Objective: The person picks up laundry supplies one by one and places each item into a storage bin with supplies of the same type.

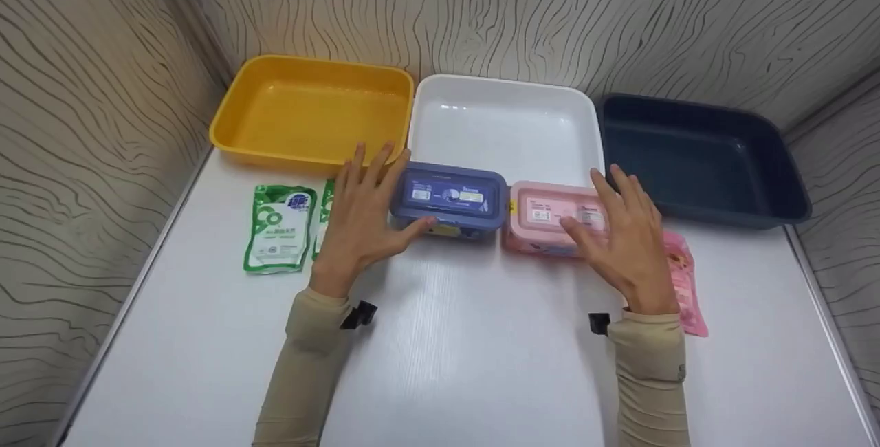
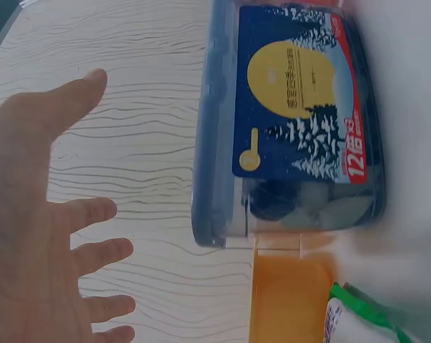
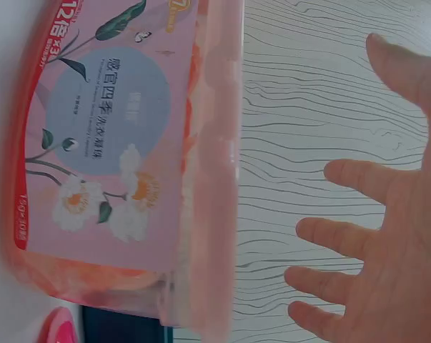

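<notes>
A blue lidded laundry pod box [image 1: 447, 194] and a pink lidded laundry pod box [image 1: 543, 201] stand side by side in the middle of the table. My left hand [image 1: 361, 220] is spread above the blue box's left end, fingers fairly straight. The left wrist view has a gap between that hand [image 2: 40, 214] and the blue box [image 2: 294, 107]. Over the right end of the pink box hovers my right hand [image 1: 625, 241], its fingers apart. In the right wrist view, that hand [image 3: 387, 207] is clear of the pink box [image 3: 108, 128]. Neither hand holds anything.
Behind the boxes, a yellow tray [image 1: 309, 113], a white tray [image 1: 505, 134] and a dark blue tray [image 1: 708, 172] form a row. A green-and-white packet [image 1: 278, 230] lies left, with another partly behind my left hand. A pink packet [image 1: 687, 285] lies beside my right wrist.
</notes>
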A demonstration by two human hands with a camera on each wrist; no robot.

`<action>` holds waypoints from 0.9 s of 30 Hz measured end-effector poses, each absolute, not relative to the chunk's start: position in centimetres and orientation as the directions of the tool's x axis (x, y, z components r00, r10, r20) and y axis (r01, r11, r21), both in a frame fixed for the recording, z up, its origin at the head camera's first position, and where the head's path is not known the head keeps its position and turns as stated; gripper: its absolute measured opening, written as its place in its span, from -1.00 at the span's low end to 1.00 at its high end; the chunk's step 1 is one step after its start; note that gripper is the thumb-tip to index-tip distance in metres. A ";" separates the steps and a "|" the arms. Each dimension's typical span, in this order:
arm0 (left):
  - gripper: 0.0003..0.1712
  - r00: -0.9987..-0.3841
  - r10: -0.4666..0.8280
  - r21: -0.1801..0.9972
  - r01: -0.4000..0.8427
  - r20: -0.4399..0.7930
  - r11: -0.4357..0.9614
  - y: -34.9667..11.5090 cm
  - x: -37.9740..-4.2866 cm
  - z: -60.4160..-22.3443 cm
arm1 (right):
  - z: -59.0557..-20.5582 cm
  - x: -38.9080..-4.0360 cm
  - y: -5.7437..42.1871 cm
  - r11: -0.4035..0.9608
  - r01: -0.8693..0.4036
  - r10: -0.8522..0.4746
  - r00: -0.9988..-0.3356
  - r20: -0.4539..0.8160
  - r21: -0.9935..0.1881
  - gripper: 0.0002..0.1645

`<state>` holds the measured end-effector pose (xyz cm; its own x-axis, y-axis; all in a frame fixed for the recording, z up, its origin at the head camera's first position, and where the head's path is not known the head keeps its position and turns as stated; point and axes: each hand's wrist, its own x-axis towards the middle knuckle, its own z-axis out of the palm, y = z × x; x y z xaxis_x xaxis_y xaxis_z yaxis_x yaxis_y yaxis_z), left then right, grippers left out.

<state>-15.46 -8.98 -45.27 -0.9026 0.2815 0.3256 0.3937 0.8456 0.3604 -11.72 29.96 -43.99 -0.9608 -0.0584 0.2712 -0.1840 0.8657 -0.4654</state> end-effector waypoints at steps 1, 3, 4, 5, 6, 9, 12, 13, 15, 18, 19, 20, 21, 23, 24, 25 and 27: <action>0.17 -0.904 0.288 0.375 0.398 0.317 0.837 -8.7 -15.4 -45.3 | -44.2 -11.8 30.1 0.861 -0.176 -0.048 -0.962 0.268 -0.478 -0.02; 0.12 -0.902 0.303 0.390 0.409 0.307 0.825 -8.3 -15.2 -45.2 | -44.6 -12.0 30.5 0.854 -0.155 -0.025 -0.966 0.259 -0.496 -0.09; 0.10 -0.900 0.311 0.394 0.417 0.306 0.819 -8.0 -15.1 -45.3 | -44.8 -12.2 30.6 0.852 -0.147 -0.016 -0.966 0.257 -0.502 -0.12; 0.08 -0.897 0.317 0.398 0.424 0.307 0.814 -7.8 -15.0 -45.3 | -44.9 -12.3 30.7 0.849 -0.141 -0.007 -0.967 0.256 -0.508 -0.15; 0.06 -0.895 0.323 0.404 0.430 0.308 0.807 -7.6 -14.9 -45.4 | -45.1 -12.4 30.9 0.847 -0.138 -0.001 -0.966 0.257 -0.514 -0.17; 0.04 -0.890 0.337 0.414 0.444 0.308 0.795 -6.9 -14.7 -45.6 | -45.4 -12.6 31.3 0.830 -0.127 0.023 -0.965 0.261 -0.543 -0.21; 0.01 -0.889 0.346 0.416 0.448 0.298 0.792 -6.3 -14.4 -45.9 | -45.8 -12.8 31.6 0.813 -0.110 0.044 -0.968 0.248 -0.572 -0.23; 0.00 -0.891 0.348 0.412 0.446 0.292 0.795 -6.2 -14.3 -46.0 | -45.8 -12.8 31.7 0.809 -0.103 0.049 -0.969 0.241 -0.578 -0.24; -0.05 -0.890 0.351 0.410 0.447 0.289 0.795 -5.8 -14.1 -46.1 | -45.9 -12.9 31.8 0.805 -0.092 0.052 -0.973 0.224 -0.587 -0.25; -0.12 -0.884 0.367 0.399 0.459 0.288 0.793 -5.0 -13.9 -46.3 | -46.0 -13.0 32.1 0.796 -0.079 0.058 -0.977 0.206 -0.600 -0.28; -0.14 -0.881 0.375 0.395 0.467 0.290 0.791 -4.8 -13.8 -46.3 | -46.0 -13.0 32.2 0.793 -0.078 0.059 -0.977 0.203 -0.604 -0.29; -0.16 -0.876 0.384 0.394 0.476 0.291 0.786 -4.5 -13.8 -46.4 | -46.1 -13.0 32.3 0.789 -0.075 0.059 -0.978 0.198 -0.610 -0.30; -0.17 -0.871 0.394 0.389 0.485 0.294 0.783 -4.2 -13.7 -46.4 | -46.2 -13.0 32.4 0.785 -0.072 0.060 -0.980 0.190 -0.616 -0.31; -0.20 -0.859 0.413 0.380 0.506 0.302 0.774 -3.6 -13.5 -46.4 | -46.3 -13.0 32.5 0.775 -0.061 0.063 -0.983 0.173 -0.629 -0.32; -0.21 -0.853 0.424 0.378 0.516 0.304 0.768 -3.3 -13.4 -46.4 | -46.3 -13.0 32.6 0.771 -0.055 0.067 -0.984 0.166 -0.635 -0.32; -0.22 -0.847 0.436 0.375 0.528 0.304 0.762 -2.9 -13.4 -46.3 | -46.3 -12.9 32.7 0.766 -0.044 0.072 -0.985 0.154 -0.642 -0.33; -0.23 -0.835 0.462 0.363 0.548 0.300 0.754 -2.1 -13.3 -46.3 | -46.4 -12.9 32.8 0.758 -0.019 0.087 -0.988 0.129 -0.653 -0.33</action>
